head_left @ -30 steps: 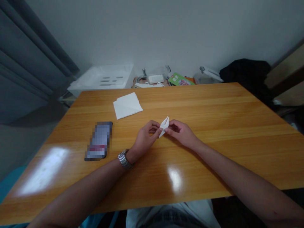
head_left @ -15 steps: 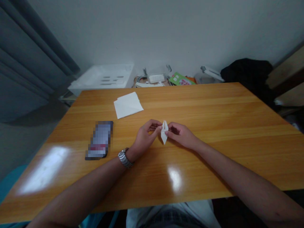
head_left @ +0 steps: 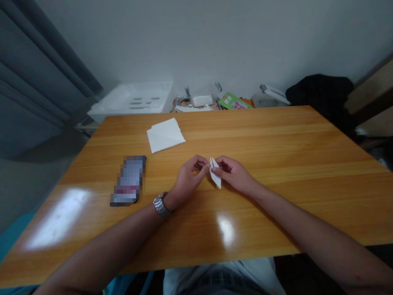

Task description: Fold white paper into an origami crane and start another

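Between my two hands is a small piece of folded white paper [head_left: 217, 179], shaped like a narrow diamond with a split at its far end. My left hand [head_left: 193, 174] pinches its left edge near the top, thumb and fingertips together. From the right, my right hand [head_left: 236, 174] grips it with the thumb on the near face and the fingers curled behind. The paper's lower point sticks out below the thumbs, tilted to the right. Parts of the paper are hidden by my fingers. A metal watch [head_left: 161, 205] is on my left wrist.
On the wooden table [head_left: 276, 143] lie white paper sheets [head_left: 166, 135] and, to the left, a blurred-out phone [head_left: 129, 180]. Behind the far edge are a white tray [head_left: 135, 98], a green booklet [head_left: 233, 101] and a black cloth-like heap [head_left: 319, 92].
The folded paper has turned, its lower point swinging to the right. Both hands keep hold of it, with only slight finger shifts.
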Demonstrator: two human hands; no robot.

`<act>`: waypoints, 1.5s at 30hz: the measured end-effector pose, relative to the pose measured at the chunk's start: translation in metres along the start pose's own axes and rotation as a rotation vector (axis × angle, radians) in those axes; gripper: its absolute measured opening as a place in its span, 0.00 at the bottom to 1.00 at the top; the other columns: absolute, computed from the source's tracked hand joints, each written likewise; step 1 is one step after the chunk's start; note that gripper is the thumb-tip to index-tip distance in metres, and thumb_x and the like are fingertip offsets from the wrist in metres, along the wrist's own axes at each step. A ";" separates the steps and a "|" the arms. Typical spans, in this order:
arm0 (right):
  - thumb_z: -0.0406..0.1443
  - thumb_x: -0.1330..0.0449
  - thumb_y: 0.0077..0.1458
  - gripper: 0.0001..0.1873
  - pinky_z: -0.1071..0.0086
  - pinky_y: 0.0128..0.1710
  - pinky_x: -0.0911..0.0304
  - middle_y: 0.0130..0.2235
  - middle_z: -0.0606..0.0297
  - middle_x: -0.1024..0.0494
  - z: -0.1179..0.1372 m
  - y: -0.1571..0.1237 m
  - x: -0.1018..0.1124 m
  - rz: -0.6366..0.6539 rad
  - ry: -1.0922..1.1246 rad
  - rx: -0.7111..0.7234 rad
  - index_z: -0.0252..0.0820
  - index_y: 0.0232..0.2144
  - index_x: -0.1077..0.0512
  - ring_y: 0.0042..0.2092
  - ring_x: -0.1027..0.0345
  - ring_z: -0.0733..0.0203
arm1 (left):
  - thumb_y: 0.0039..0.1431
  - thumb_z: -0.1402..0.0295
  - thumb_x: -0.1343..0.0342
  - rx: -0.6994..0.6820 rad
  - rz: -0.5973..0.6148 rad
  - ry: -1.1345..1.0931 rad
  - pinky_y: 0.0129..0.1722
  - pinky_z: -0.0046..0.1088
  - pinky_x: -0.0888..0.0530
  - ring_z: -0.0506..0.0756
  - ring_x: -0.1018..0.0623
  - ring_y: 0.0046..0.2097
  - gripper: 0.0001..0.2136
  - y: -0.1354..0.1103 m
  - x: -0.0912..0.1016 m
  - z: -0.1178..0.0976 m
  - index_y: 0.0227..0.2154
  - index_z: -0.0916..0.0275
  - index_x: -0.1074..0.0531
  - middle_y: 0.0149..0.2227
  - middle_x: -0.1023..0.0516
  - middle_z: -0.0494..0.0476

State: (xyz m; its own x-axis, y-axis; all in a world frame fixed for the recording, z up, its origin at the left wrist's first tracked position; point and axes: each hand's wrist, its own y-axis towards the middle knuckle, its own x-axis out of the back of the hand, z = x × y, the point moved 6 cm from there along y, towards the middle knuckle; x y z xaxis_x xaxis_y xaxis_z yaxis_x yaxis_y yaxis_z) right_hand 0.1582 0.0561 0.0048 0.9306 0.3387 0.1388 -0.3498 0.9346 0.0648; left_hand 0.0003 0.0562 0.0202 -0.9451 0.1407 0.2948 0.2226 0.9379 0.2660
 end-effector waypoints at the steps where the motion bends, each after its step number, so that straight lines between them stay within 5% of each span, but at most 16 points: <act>1: 0.51 0.35 0.57 0.19 0.68 0.35 0.36 0.34 0.66 0.25 0.000 0.000 0.000 0.009 0.001 -0.007 0.43 0.37 0.28 0.34 0.33 0.61 | 0.65 0.62 0.42 0.005 -0.007 -0.005 0.39 0.27 0.24 0.52 0.22 0.37 0.08 0.000 0.001 -0.001 0.36 0.62 0.27 0.35 0.21 0.55; 14: 0.53 0.32 0.53 0.23 0.70 0.27 0.42 0.29 0.68 0.25 -0.003 -0.006 -0.005 0.079 0.216 -0.147 0.41 0.36 0.28 0.27 0.36 0.65 | 0.63 0.60 0.40 0.046 0.056 -0.195 0.42 0.30 0.23 0.52 0.22 0.39 0.10 0.003 -0.002 0.007 0.38 0.62 0.30 0.38 0.22 0.56; 29: 0.53 0.33 0.54 0.22 0.71 0.25 0.48 0.26 0.71 0.30 -0.001 -0.005 -0.002 0.056 0.104 -0.152 0.41 0.34 0.27 0.26 0.41 0.67 | 0.62 0.65 0.39 0.029 0.066 -0.197 0.42 0.28 0.25 0.51 0.23 0.39 0.09 0.003 0.000 0.004 0.39 0.63 0.30 0.38 0.24 0.56; 45: 0.50 0.29 0.50 0.23 0.71 0.29 0.39 0.29 0.66 0.23 -0.005 -0.003 0.003 -0.046 0.190 -0.160 0.40 0.39 0.23 0.28 0.33 0.65 | 0.59 0.72 0.39 0.027 0.008 -0.231 0.38 0.24 0.26 0.48 0.24 0.37 0.09 0.008 0.000 0.012 0.39 0.62 0.34 0.36 0.26 0.52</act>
State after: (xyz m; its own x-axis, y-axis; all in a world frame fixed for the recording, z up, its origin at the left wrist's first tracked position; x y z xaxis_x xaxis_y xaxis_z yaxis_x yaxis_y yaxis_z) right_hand 0.1629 0.0549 0.0001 0.9541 0.2954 -0.0500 -0.2989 0.9498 -0.0927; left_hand -0.0005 0.0673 0.0114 -0.9737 0.2142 0.0778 0.2268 0.9442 0.2388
